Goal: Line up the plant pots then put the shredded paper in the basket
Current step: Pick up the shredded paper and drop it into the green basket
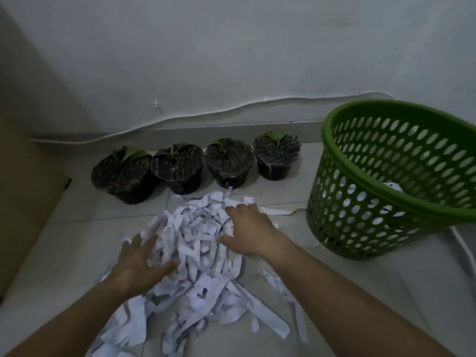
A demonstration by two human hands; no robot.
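Several black plant pots (pixel 180 168) with small green seedlings stand in a row on the floor by the wall. In front of them lies a heap of white shredded paper (pixel 195 248). My left hand (pixel 140 256) rests on the heap's left side with fingers spread. On the heap's right side my right hand (pixel 251 231) presses down, fingers spread and slightly bent. Neither hand lifts any paper. A green perforated basket (pixel 386 202) stands tilted at the right, with a little white paper showing inside it.
A brown cardboard panel (pixel 23 176) leans along the left. A white cable (pixel 206 113) runs along the base of the wall, and another white cord (pixel 463 248) lies on the tiles beside the basket. Loose paper strips (pixel 280 284) trail toward me.
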